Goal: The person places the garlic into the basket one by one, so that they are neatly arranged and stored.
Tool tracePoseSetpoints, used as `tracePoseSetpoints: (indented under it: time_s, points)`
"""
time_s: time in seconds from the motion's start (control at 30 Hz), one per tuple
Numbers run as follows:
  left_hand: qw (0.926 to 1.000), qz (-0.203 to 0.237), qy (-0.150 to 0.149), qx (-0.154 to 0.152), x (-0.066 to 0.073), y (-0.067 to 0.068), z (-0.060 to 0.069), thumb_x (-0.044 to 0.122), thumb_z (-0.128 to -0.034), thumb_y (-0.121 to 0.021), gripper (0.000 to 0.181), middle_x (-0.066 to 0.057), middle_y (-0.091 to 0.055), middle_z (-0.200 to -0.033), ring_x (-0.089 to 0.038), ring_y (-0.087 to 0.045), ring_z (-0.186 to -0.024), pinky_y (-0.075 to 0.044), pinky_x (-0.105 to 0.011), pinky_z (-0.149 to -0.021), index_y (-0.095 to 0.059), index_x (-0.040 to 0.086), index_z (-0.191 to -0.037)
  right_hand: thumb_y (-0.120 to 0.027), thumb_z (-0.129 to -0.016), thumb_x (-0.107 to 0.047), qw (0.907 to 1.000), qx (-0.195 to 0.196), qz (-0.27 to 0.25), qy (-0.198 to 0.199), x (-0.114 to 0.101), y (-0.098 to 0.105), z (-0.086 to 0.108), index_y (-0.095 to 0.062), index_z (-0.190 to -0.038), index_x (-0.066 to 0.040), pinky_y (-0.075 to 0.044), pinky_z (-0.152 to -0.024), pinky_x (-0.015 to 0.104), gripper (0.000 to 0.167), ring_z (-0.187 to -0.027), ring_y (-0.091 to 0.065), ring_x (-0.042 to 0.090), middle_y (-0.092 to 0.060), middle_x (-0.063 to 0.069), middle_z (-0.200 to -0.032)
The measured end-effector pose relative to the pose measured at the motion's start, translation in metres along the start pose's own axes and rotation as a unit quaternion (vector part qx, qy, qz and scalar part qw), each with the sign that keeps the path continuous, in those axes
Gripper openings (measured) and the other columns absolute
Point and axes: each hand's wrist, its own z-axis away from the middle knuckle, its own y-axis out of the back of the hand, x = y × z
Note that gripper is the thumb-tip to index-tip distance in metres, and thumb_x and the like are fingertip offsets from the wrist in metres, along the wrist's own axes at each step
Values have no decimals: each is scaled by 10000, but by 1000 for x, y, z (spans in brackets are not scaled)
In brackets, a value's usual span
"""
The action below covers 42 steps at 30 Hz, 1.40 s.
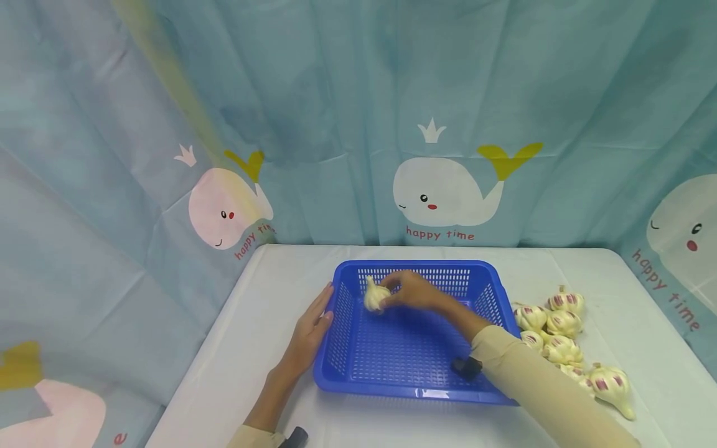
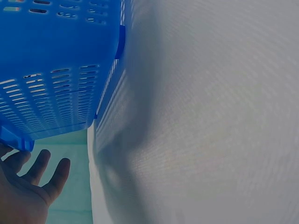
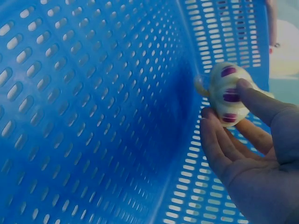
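A blue plastic basket (image 1: 414, 393) with slotted walls stands on the white table. Inside it, near the back left corner, my right hand (image 1: 411, 290) holds a garlic bulb (image 1: 374, 295) above the basket floor. In the right wrist view, thumb and fingers pinch the bulb (image 3: 230, 95), which shows purple patches on its pale skin. My left hand (image 1: 309, 330) rests against the left side of the basket, its fingers fairly straight along the rim. From the left wrist, the fingers of that hand (image 2: 28, 191) appear spread beside the basket rim (image 2: 16, 140).
Several garlic bulbs (image 1: 562, 350) lie in a cluster on the table, right of the basket. One bulb (image 1: 612, 387) sits nearest the front of that group. A blue curtain (image 1: 347, 124) with whale prints hangs behind the white table (image 1: 235, 348).
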Motion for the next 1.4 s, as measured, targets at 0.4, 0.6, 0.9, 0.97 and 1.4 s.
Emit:
tracePoseSetpoints:
  time_s: [0.4, 0.6, 0.9, 0.97, 1.4]
  points:
    - [9999, -31, 124, 13, 3, 0, 2, 268, -1143, -420, 561, -91, -279, -1752, -248, -230, -1630, -177, -269, -1303, -317, 144, -1681, -887, -835, -170, 9998, -115, 129, 28, -4, -10, -5, -775, -1141, -59, -598, -956, 414, 344, -1016, -700, 208, -782, 68, -1092]
    - [9999, -43, 95, 53, 5, 1, 3, 262, -1140, -426, 563, -83, -287, -1749, -268, -239, -1627, -163, -186, -1275, -322, 128, -1677, -883, -832, -148, 9997, -153, 186, 28, -6, -14, -8, -776, -1153, -42, -607, -931, 393, 354, -998, -706, 211, -783, 86, -1082]
    - [9999, -26, 119, 34, 1, 0, 2, 274, -1140, -423, 561, -70, -280, -1752, -252, -231, -1630, -145, -142, -1253, -328, 142, -1677, -873, -858, -160, 9996, -221, 180, -22, -1, -20, -13, -767, -1152, -25, -623, -780, 310, 341, -919, -704, 194, -778, 106, -1051]
    - [9999, -12, 115, 18, 1, 0, 1, 286, -1141, -421, 562, -68, -277, -1754, -246, -229, -1630, -145, -163, -1264, -325, 153, -1679, -871, -866, -168, 9996, -215, 201, -10, 0, -20, -14, -765, -1157, -25, -621, -780, 303, 341, -931, -707, 202, -778, 116, -1057]
    - [9999, -74, 153, -15, 0, 1, 0, 291, -1144, -417, 561, -49, -274, -1756, -223, -225, -1631, -175, -407, -1325, -317, 171, -1683, -870, -875, -198, 9993, -252, 239, -151, -3, -16, -11, -720, -1259, -9, -639, -863, 375, 454, -1011, -723, 260, -765, 164, -1149]
